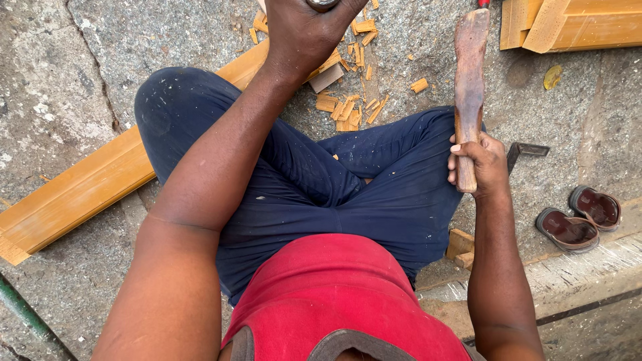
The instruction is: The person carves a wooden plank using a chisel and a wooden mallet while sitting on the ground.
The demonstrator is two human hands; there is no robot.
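Observation:
My left hand (304, 30) reaches forward at the top edge, fingers closed around a tool handle whose rounded end (322, 4) just shows; the rest of the tool is hidden. It hovers over a long yellow-brown wooden plank (80, 190) that runs under my left knee. My right hand (480, 164) grips the lower end of a brown wooden mallet handle (470, 73), held upright above my right thigh. Several wood chips (351, 110) lie scattered on the stone floor just beyond my crossed legs.
More wooden boards (568, 23) lie at the top right. A pair of brown sandals (580, 219) sits at the right beside a dark metal piece (525, 152). Small wood blocks (460, 246) rest by my right hip. A green pipe (27, 314) crosses the bottom left.

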